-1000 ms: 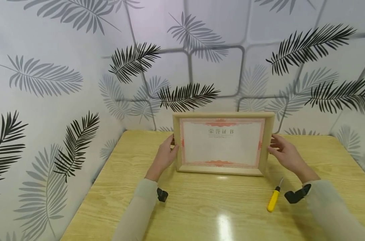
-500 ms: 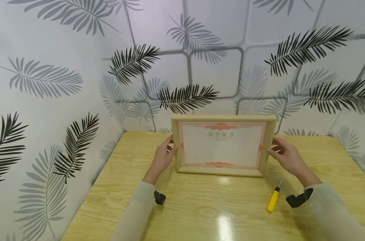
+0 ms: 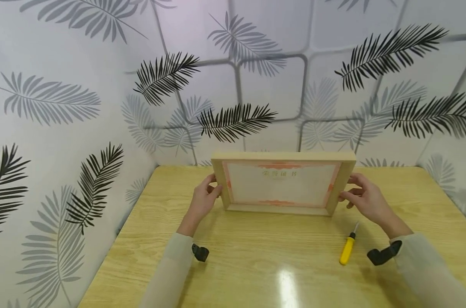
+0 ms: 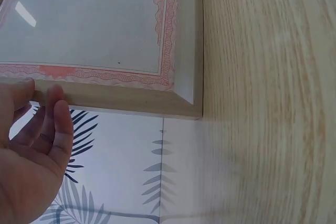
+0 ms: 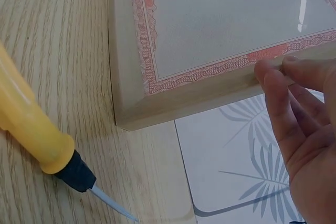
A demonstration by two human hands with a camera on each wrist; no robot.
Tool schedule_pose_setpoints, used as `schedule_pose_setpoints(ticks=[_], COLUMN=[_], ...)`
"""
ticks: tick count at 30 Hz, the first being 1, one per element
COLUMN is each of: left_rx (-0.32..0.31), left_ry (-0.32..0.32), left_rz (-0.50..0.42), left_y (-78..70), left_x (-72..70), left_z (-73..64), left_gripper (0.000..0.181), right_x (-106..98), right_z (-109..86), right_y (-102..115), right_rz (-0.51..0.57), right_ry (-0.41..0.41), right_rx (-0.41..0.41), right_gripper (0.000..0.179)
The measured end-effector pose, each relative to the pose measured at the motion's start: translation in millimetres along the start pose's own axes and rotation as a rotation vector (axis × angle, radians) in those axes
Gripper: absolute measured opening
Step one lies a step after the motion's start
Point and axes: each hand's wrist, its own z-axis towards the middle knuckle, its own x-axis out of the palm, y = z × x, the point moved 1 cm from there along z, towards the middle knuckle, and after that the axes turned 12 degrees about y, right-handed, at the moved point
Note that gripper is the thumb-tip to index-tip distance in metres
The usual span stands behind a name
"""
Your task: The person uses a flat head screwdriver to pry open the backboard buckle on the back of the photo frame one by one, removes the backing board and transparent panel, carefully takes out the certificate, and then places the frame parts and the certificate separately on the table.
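Observation:
A light wooden picture frame (image 3: 283,156) holds a certificate (image 3: 280,184) with a pink-red border and Chinese characters along its top. It stands on its long lower edge, its top tilted toward me. My left hand (image 3: 203,199) grips the left side between thumb and fingers; in the left wrist view the fingertips (image 4: 62,113) curl at the wooden rim. On the opposite side my right hand (image 3: 365,199) pinches the right rim, its thumb and fingertips meeting there in the right wrist view. The fingers behind the frame are partly hidden.
A yellow-handled screwdriver (image 3: 347,250) lies on the wooden table (image 3: 256,265), in front of the frame and left of my right wrist. Close behind the table rises a wall (image 3: 271,94) with a leaf pattern; another wall (image 3: 44,171) borders the left side.
The top of the picture frame has tipped forward toward me, so its upper edge shows broader and the certificate looks shorter. Both hands have kept hold of the sides.

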Motion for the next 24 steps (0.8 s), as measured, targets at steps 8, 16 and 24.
schedule_pose_setpoints(ticks=[8,16,24], left_rx=[-0.023,0.010,-0.012], left_ry=[0.044,0.071,0.150], left_rz=[-0.024,-0.076,-0.277], left_y=[-7.0,-5.0,-5.5], left_x=[-1.9,-4.1,-3.2], left_z=[-7.0,-10.6,-18.2], left_gripper=[0.040,0.037,0.032], right_x=[0.3,1.2,-1.6], right_z=[-2.5,-5.1,-15.8], right_y=[5.2,6.0,4.9], right_rz=[0.032,0.067,0.214], right_ry=[0.009,0.011,0.094], right_rx=[-0.010,-0.024,-0.027], right_gripper=[0.045,0.048,0.040])
